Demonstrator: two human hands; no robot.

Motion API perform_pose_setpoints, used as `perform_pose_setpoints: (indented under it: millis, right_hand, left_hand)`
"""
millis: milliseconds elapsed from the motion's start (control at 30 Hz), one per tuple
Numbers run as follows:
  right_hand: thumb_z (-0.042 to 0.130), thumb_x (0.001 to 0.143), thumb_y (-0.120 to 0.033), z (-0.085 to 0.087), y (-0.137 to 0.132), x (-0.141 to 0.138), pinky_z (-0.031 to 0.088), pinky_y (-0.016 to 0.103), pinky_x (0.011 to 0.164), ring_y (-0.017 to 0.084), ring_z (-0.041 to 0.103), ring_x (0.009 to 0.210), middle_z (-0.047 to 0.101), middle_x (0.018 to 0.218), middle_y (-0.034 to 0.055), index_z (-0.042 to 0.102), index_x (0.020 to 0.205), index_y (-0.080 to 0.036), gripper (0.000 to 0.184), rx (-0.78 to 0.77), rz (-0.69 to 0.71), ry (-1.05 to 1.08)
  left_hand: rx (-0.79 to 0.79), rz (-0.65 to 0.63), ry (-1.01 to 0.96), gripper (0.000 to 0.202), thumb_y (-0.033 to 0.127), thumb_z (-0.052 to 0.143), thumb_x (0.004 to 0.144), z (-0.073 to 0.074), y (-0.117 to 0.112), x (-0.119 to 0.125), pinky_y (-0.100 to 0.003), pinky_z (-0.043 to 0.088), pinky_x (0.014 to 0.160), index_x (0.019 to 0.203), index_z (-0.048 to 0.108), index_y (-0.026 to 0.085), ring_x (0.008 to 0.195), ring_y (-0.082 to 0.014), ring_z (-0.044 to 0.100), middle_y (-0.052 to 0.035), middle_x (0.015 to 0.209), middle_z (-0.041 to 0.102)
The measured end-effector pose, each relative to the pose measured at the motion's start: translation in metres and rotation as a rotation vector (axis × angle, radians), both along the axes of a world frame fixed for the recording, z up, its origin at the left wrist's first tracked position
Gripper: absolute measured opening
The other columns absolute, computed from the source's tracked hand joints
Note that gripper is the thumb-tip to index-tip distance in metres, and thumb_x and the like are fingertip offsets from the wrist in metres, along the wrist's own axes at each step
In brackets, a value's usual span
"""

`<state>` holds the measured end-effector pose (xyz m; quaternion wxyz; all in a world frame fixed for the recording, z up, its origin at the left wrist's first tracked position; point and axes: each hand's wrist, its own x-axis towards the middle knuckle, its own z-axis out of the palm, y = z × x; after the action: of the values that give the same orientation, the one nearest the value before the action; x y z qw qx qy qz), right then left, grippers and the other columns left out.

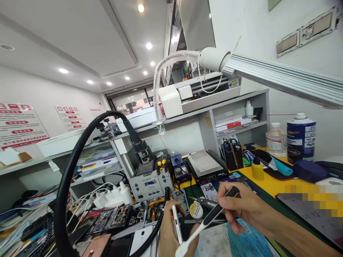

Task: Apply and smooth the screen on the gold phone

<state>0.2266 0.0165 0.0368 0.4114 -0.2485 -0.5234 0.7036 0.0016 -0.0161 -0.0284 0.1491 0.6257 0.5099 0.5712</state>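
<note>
My left hand [166,233] is closed around a white phone [177,225], held on edge so that its end with the port and small holes faces up. In my right hand [242,201] a white toothbrush [213,215] with a black grip is pinched between thumb and fingers. Its pale head points down and left, close to the phone's lower end; bristles cannot be made out. Beneath my hands lie a blue cloth-like sheet [248,237] and a pale worn pad [211,240]. A round yellow-and-white tin [196,210] and metal tweezers [191,221] lie just beyond.
A thick black hose [60,185] arches across the left. Loose circuit boards [114,218] and phones crowd that side. Behind stand a grey soldering station [147,187] and a flat heating plate [206,164]. A blue spray can [301,139] and yellow bottle [257,169] stand right.
</note>
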Motion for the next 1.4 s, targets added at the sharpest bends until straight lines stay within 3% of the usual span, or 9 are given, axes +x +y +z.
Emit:
perform_pose_setpoints:
  millis: [267, 433, 567, 733, 867, 967, 1100, 1233, 1400]
  right_hand:
    - [0.086, 0.073, -0.039, -0.0011, 0.0028, 0.0001, 0.042, 0.017, 0.036, 0.012, 0.064, 0.044, 0.069, 0.058, -0.0012, 0.057, 0.082, -0.017, 0.037, -0.03, -0.094, 0.03]
    - [0.083, 0.075, -0.043, -0.0009, 0.001, -0.002, 0.041, 0.018, 0.035, 0.011, 0.058, 0.036, 0.067, 0.051, -0.001, 0.056, 0.076, -0.017, 0.037, -0.029, -0.041, 0.004]
    - [0.083, 0.076, -0.043, -0.0014, 0.0011, -0.0035, 0.042, 0.018, 0.037, 0.011, 0.06, 0.041, 0.067, 0.056, -0.0023, 0.055, 0.078, -0.018, 0.037, -0.048, -0.096, 0.044]
    - [0.086, 0.073, -0.043, -0.0013, 0.0023, -0.0027, 0.042, 0.017, 0.037, 0.011, 0.062, 0.045, 0.068, 0.059, -0.0024, 0.056, 0.082, -0.018, 0.04, -0.03, -0.177, 0.016]
    - [0.084, 0.074, -0.045, -0.0014, 0.0018, -0.004, 0.04, 0.017, 0.034, 0.01, 0.057, 0.039, 0.066, 0.055, -0.0024, 0.056, 0.078, -0.018, 0.04, -0.016, -0.107, 0.011]
    - [0.086, 0.072, -0.044, -0.0018, 0.0008, -0.0048, 0.042, 0.016, 0.036, 0.01, 0.06, 0.044, 0.067, 0.06, -0.0026, 0.057, 0.081, -0.018, 0.04, -0.013, -0.203, 0.023]
    - [0.083, 0.075, -0.047, -0.0029, -0.0006, -0.0045, 0.041, 0.018, 0.036, 0.011, 0.058, 0.039, 0.066, 0.054, -0.0013, 0.055, 0.077, -0.018, 0.04, -0.008, -0.028, -0.01]
    - [0.082, 0.078, -0.047, -0.0035, 0.0001, -0.0049, 0.042, 0.016, 0.038, 0.009, 0.059, 0.045, 0.067, 0.061, -0.0028, 0.055, 0.08, -0.018, 0.039, -0.026, -0.145, 0.029]
    - [0.082, 0.079, -0.043, -0.0057, -0.0003, -0.0068, 0.041, 0.016, 0.037, 0.01, 0.06, 0.042, 0.068, 0.057, -0.0009, 0.054, 0.08, -0.018, 0.038, -0.004, 0.022, -0.012]
  left_hand:
    - [-0.017, 0.011, -0.021, 0.046, 0.052, 0.061, 0.082, 0.0016, -0.0002, -0.0006, -0.04, 0.042, 0.084, 0.114, 0.046, 0.023, 0.087, -0.0253, 0.059, -0.0043, 0.093, 0.059]
    - [0.028, -0.022, -0.029, 0.042, 0.05, 0.061, 0.083, 0.0011, 0.0009, -0.0021, -0.039, 0.043, 0.08, 0.112, 0.046, 0.024, 0.081, -0.023, 0.059, -0.0022, 0.088, 0.058]
    - [-0.047, -0.024, -0.029, 0.043, 0.051, 0.058, 0.084, 0.0027, -0.0008, -0.0032, -0.038, 0.041, 0.083, 0.115, 0.044, 0.025, 0.085, -0.0233, 0.058, -0.0017, 0.092, 0.057]
    - [-0.014, 0.006, -0.019, 0.044, 0.052, 0.06, 0.083, 0.0004, -0.0009, -0.0023, -0.04, 0.041, 0.085, 0.114, 0.046, 0.024, 0.089, -0.0256, 0.059, -0.0029, 0.092, 0.059]
    - [-0.001, 0.006, -0.028, 0.045, 0.05, 0.061, 0.083, -0.0013, -0.0001, -0.0016, -0.039, 0.042, 0.084, 0.116, 0.046, 0.024, 0.088, -0.0253, 0.06, -0.0031, 0.092, 0.059]
    - [-0.004, 0.024, -0.018, 0.044, 0.05, 0.06, 0.083, -0.0021, 0.0007, -0.0014, -0.04, 0.042, 0.086, 0.116, 0.047, 0.024, 0.087, -0.0254, 0.06, -0.0025, 0.091, 0.06]
    - [0.047, 0.036, -0.008, 0.043, 0.05, 0.061, 0.082, -0.0033, 0.0021, -0.001, -0.039, 0.044, 0.082, 0.113, 0.047, 0.025, 0.081, -0.025, 0.062, -0.0018, 0.087, 0.06]
    - [0.011, 0.053, -0.003, 0.042, 0.053, 0.059, 0.084, -0.0042, 0.002, -0.0006, -0.04, 0.044, 0.083, 0.113, 0.049, 0.024, 0.085, -0.0259, 0.062, -0.0033, 0.089, 0.06]
    - [0.062, 0.003, -0.007, 0.042, 0.05, 0.059, 0.082, -0.0031, 0.0031, -0.0002, -0.036, 0.045, 0.078, 0.112, 0.045, 0.024, 0.08, -0.0229, 0.06, -0.0017, 0.087, 0.057]
